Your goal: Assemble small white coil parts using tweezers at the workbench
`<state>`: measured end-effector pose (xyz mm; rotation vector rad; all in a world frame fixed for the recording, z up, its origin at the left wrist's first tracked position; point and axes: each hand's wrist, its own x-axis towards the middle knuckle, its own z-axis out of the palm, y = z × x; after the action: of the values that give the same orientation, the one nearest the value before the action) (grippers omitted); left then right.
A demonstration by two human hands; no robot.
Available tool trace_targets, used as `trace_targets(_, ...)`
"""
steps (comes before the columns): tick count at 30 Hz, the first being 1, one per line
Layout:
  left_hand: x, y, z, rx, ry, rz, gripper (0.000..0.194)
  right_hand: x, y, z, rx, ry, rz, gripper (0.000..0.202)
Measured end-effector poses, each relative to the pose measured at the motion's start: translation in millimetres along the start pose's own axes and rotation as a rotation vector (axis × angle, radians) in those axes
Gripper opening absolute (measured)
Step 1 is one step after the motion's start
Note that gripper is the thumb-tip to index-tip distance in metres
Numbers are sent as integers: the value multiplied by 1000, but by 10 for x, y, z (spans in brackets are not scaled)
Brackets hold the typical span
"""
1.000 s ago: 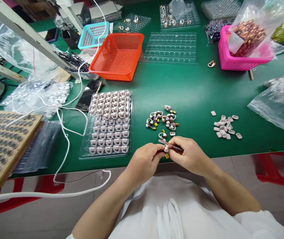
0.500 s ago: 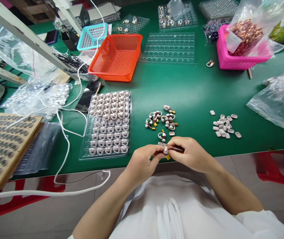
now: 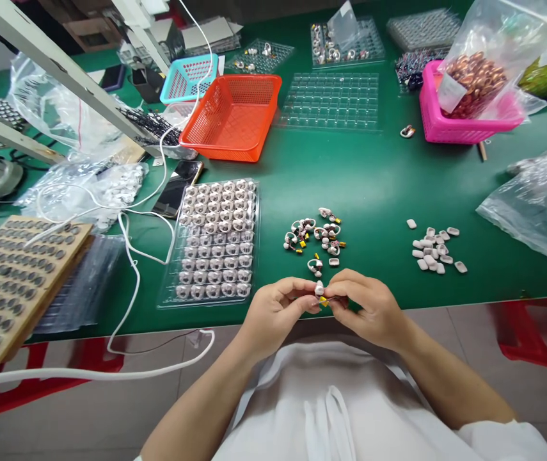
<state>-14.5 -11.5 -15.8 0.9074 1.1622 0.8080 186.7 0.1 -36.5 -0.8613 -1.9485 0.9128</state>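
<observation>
Near the table's front edge, my left hand (image 3: pixel 276 314) pinches a small white part with a yellow piece (image 3: pixel 320 289) between thumb and fingers. My right hand (image 3: pixel 366 307) is closed beside it, its fingertips on a thin metal tool (image 3: pixel 331 299) that reaches toward the yellow piece. Most of the tool is hidden by the fingers. Just beyond my hands lies a cluster of white curved parts with wires and yellow pieces (image 3: pixel 333 232). Small white caps (image 3: pixel 430 251) are piled to the right. A clear tray of shiny rounded parts (image 3: pixel 215 256) stands to the left.
An orange basket (image 3: pixel 235 121) stands at the back beside a turquoise basket (image 3: pixel 187 80). A pink basket (image 3: pixel 469 125) with bagged copper-coloured parts is at the back right. White cables (image 3: pixel 132 269), a phone (image 3: pixel 177 186) and a wooden board of round discs (image 3: pixel 18 282) are on the left.
The metal tool has turned from lying flat above the small part to a lower position by its yellow piece, mostly hidden in my fingers. The whole view has shifted slightly.
</observation>
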Motion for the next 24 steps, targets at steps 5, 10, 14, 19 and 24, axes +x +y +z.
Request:
trace_targets(5, 49, -9, 6, -379, -65, -211, 34, -6, -4, -5, -118, 23, -120, 24)
trace_targets(10, 74, -2, -14, -427, -120, -311, 25, -13, 15, 33, -195, 26, -197, 24)
trace_targets(14, 67, 23, -72, -416, -165, -324, 21, -15, 27, 10, -289, -11, -289, 23)
trace_targets(19, 79, 4, -82, -419, -192, -305, 17, 44, 18, -118, -431, -149, -402, 15)
trace_targets(24, 83, 15, -29, -456, -174, -293, 16, 74, 27, -150, -388, -193, -392, 23)
